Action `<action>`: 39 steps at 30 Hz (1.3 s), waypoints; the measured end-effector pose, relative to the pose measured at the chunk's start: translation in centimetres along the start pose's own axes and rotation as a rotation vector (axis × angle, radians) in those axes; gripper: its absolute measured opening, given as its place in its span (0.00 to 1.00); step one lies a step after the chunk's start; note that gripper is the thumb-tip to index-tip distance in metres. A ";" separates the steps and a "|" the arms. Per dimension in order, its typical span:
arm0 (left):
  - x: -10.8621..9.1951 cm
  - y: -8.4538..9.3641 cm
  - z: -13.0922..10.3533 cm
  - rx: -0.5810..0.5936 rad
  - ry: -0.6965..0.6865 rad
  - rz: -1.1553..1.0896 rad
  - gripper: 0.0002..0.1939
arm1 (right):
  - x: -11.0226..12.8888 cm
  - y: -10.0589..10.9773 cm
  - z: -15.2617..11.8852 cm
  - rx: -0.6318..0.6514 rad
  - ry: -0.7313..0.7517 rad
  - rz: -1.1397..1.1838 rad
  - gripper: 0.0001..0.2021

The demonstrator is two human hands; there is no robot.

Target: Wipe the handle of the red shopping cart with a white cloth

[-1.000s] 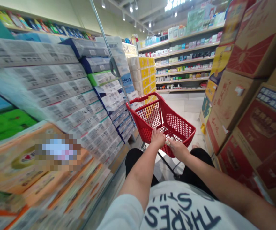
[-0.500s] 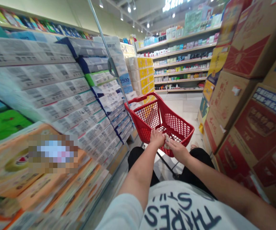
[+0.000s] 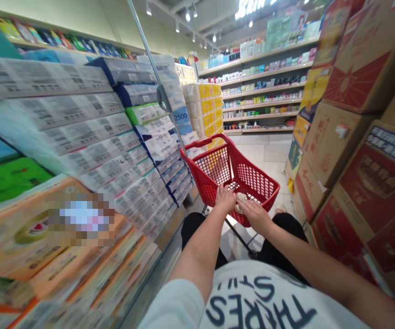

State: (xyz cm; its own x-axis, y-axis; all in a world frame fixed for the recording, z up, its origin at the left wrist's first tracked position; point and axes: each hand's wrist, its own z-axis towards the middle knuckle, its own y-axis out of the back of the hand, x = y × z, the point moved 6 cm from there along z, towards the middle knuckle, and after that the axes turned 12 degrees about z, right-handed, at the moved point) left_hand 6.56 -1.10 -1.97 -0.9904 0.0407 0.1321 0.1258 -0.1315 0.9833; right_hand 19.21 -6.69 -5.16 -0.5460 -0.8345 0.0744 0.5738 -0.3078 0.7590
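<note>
A red plastic shopping cart (image 3: 211, 182) with perforated sides stands right in front of my knees. Over its near rim my left hand (image 3: 226, 198) rests, fingers pointing forward. My right hand (image 3: 255, 214) comes in from the right, its fingers against a small pale, crumpled-looking item (image 3: 241, 201) between the two hands. What this item is cannot be made out. My left fingertips touch its left side. A thin metal pole (image 3: 145, 45) rises from the cart's left side.
Stacked paper packs (image 3: 91, 132) line the left, with an orange package (image 3: 56, 228) nearest. Red and brown cartons (image 3: 371, 169) are piled at the right. Shelves of small goods (image 3: 262, 84) stand at the back. Pale floor tiles show beyond the cart.
The view has shifted slightly, so the surroundings sit a little further right and lower. More of the pale item shows between my hands, which keep nearly the same pose.
</note>
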 end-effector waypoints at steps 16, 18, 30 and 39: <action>-0.4 0.1 0.2 -0.003 0.001 -0.006 0.24 | -1.2 0.4 1.8 0.147 -0.353 -0.027 0.12; -0.3 0.1 0.1 -0.005 -0.003 -0.003 0.24 | -0.9 0.1 1.2 0.097 -0.231 -0.048 0.14; -0.2 0.1 0.0 -0.020 0.017 -0.014 0.23 | -1.2 0.6 1.4 0.120 -0.375 0.024 0.14; -0.4 0.5 -0.3 -0.020 -0.004 -0.010 0.24 | -0.6 0.5 0.6 0.066 -0.129 -0.069 0.17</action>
State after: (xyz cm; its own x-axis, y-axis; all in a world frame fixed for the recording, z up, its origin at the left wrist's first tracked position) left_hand 7.02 -1.50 -1.61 -0.9914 0.0465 0.1225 0.1143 -0.1507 0.9819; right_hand 19.43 -6.08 -4.43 -0.6589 -0.7456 0.0998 0.4933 -0.3282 0.8055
